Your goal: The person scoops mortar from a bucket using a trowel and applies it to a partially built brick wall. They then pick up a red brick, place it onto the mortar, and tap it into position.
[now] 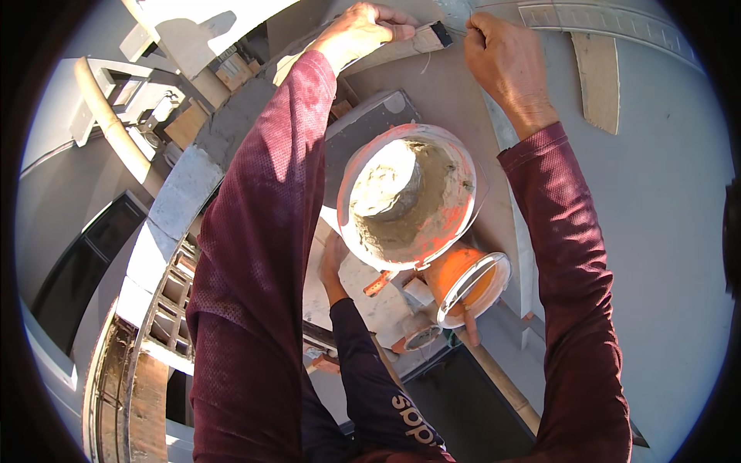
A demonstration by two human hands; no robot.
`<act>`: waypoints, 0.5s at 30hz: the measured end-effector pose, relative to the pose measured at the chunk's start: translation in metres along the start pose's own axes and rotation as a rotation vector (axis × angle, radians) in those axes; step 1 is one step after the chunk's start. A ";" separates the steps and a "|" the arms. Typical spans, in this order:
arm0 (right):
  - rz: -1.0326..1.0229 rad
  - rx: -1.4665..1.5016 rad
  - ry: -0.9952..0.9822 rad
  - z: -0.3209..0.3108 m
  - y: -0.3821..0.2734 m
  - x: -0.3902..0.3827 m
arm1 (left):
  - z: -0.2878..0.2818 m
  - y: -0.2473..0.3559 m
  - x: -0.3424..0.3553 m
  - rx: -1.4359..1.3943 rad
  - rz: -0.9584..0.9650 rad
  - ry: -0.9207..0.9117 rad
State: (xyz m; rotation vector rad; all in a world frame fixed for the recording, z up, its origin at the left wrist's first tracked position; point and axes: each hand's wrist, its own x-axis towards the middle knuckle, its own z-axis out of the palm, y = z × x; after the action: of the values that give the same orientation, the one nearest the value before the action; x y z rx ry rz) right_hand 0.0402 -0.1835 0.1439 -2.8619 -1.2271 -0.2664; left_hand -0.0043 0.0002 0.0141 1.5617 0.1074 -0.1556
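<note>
My left hand (369, 32) reaches to the far side, thumb and fingers pressed together beside a wooden strip (394, 52) with a dark end. What those fingers pinch, if anything, I cannot make out. A thin string (427, 63) dangles near the strip's end. To its right, my right hand (505, 65) is closed against the grey wall, its fingertips curled away and whatever they hold hidden. Below both hands stands a reddish bucket (461, 202) with wet mortar (432, 193) in it; neither hand touches it.
An orange bucket (444, 270) sits tilted beside the mortar bucket. A perforated metal strip (610, 21) and a board (598, 81) lie against the grey wall (664, 193). What looks like my bare foot (332, 262) stands near the bucket. Bamboo poles (116, 127) and hollow bricks (174, 297) are at left.
</note>
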 end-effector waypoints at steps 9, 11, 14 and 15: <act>0.332 0.269 0.164 0.034 -0.055 -0.050 | 0.004 0.000 0.005 -0.042 0.074 -0.053; 0.193 0.199 0.060 0.032 -0.052 -0.048 | 0.003 -0.003 0.008 -0.094 0.085 -0.084; -0.021 -0.066 -0.283 0.024 -0.051 -0.040 | 0.000 -0.008 0.009 -0.133 0.069 -0.138; -0.085 -0.072 -0.315 0.023 -0.054 -0.032 | -0.001 -0.009 0.009 -0.093 0.060 -0.132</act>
State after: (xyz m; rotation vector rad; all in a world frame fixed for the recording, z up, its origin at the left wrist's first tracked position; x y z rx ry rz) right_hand -0.0173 -0.1671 0.1129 -3.0020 -1.4145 0.1503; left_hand 0.0033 0.0013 0.0035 1.4557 -0.0357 -0.2032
